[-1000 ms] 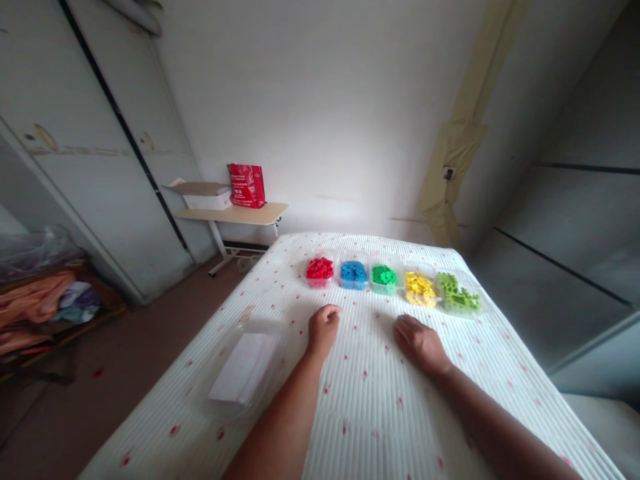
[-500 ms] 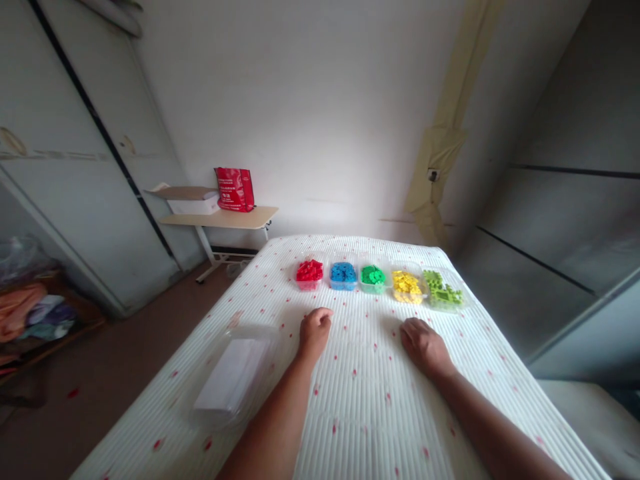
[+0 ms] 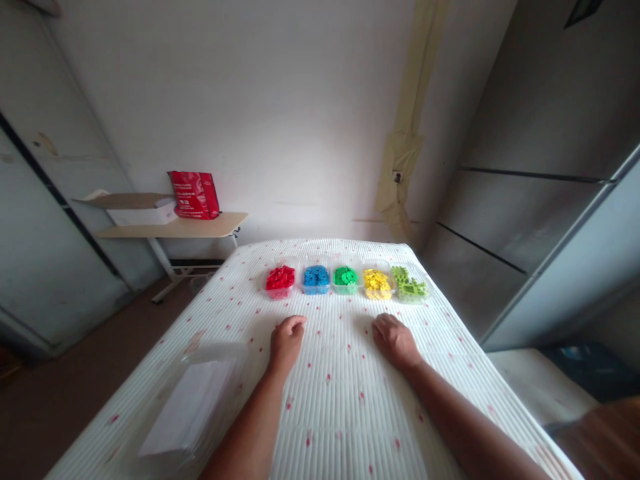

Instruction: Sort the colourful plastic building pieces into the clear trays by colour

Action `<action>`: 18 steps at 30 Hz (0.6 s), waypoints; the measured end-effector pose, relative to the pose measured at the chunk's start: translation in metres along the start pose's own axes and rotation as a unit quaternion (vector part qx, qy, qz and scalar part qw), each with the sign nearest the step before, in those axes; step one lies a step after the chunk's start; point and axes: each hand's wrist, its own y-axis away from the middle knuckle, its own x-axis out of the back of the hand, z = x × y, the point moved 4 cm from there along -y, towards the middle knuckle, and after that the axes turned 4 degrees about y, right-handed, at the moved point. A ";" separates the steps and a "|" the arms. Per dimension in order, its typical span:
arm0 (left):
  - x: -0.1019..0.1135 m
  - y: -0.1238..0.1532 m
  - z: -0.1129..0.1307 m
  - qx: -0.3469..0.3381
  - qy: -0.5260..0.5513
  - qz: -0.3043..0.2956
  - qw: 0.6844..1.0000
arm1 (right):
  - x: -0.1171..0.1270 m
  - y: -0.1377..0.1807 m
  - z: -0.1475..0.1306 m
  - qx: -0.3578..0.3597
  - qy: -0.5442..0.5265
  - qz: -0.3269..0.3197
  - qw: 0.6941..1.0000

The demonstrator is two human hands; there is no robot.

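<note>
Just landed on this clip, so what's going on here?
A person has both hands, fingers curled, on or just above a ribbed white table cover: left hand, right hand. Neither visibly holds anything, though the palms are hidden. Beyond them, clear containers stand in a row, with red pieces, blue pieces, green pieces, yellow pieces and lime-green pieces, left to right. White paper lies left of the left arm.
</note>
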 end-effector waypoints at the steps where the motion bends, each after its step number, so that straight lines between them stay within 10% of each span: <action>1: 0.000 0.000 -0.001 -0.001 -0.001 -0.001 1.000 | 0.000 0.000 0.000 -0.001 -0.002 0.000 1.000; 18: -0.002 0.000 0.004 -0.019 -0.029 0.007 0.999 | -0.004 -0.001 0.006 -0.009 -0.061 0.017 0.998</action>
